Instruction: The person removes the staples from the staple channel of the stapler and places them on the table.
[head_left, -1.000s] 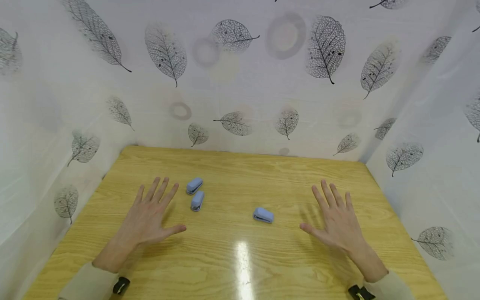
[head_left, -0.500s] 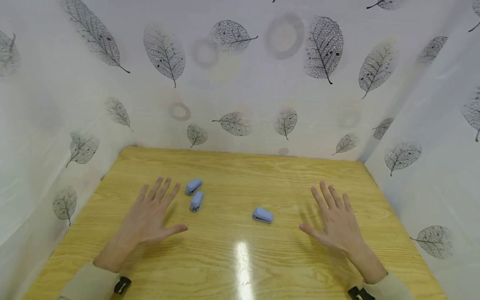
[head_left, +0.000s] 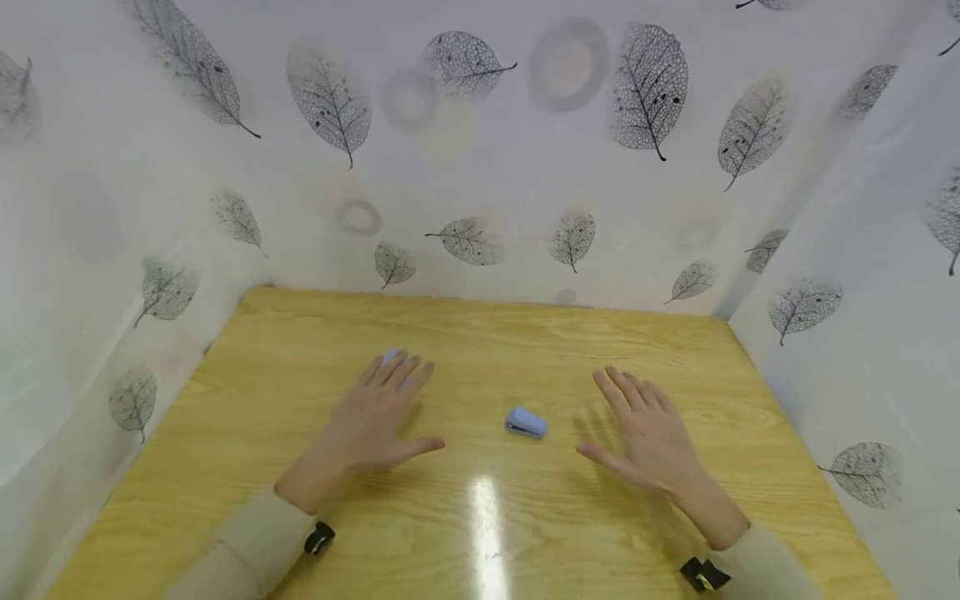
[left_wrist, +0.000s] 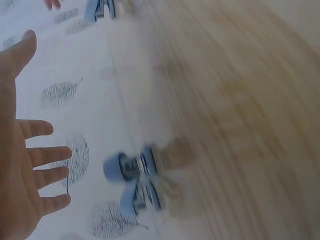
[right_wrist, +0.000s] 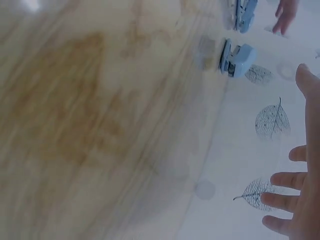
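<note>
1. Left of the head view's centre: left hand [head_left: 363, 425], fingers straight and spread, holding nothing.
2. Behind those fingers, mostly hidden: paired blue staplers [left_wrist: 131, 192], plainer in the left-wrist view.
3. Just right of centre, between hands but closer to right hand [head_left: 656, 437]: lone stapler [head_left: 526, 422], rounded, long axis slanting down rightward on glossy wood-grained tabletop [head_left: 480, 329].
4. Farther right: that nearer hand, fingers straight, grasping nothing.
5. Right edge: leaf-printed sheeting [head_left: 892, 333].

On the table [head_left: 465, 333], one stapler [head_left: 526, 422] lies right of the left hand [head_left: 367, 421] and left of the right hand [head_left: 652, 437], while a second stapler [left_wrist: 115, 169] and a third stapler [left_wrist: 128, 200] lie close together, perhaps touching, mostly hidden behind the left hand, with the backdrop [head_left: 480, 187] beyond both hands.
</note>
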